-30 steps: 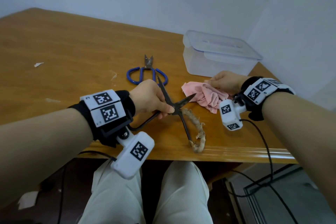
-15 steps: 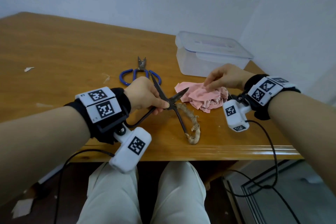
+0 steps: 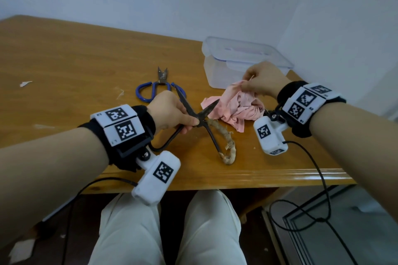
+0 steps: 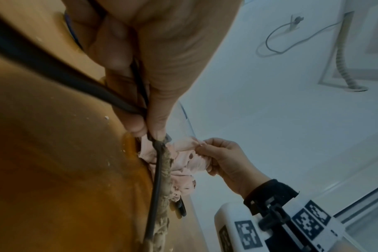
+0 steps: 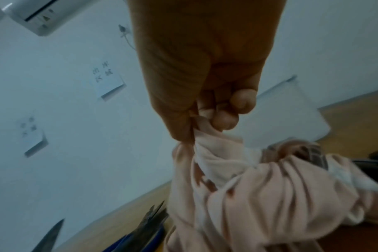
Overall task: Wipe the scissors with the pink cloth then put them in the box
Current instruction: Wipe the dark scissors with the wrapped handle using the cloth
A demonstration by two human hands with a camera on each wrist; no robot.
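Above the brown wooden desk (image 3: 64, 60), the left hand (image 3: 170, 112) grips the black iron scissors (image 3: 201, 117) at their pivot, blades spread. Beside them the right hand (image 3: 261, 80) pinches the crumpled pink cloth (image 3: 232, 109), lifting one corner. The lidded clear plastic box (image 3: 241, 58) sits just behind.

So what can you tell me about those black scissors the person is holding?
The black scissors look like old dark metal, with blades spread open in an X. One handle loop is bare black wire; the other is wrapped in frayed tan cord and rests on the wooden table near its front edge. The left hand pinches them at the pivot. One blade tip points at the pink cloth; whether it touches is unclear.
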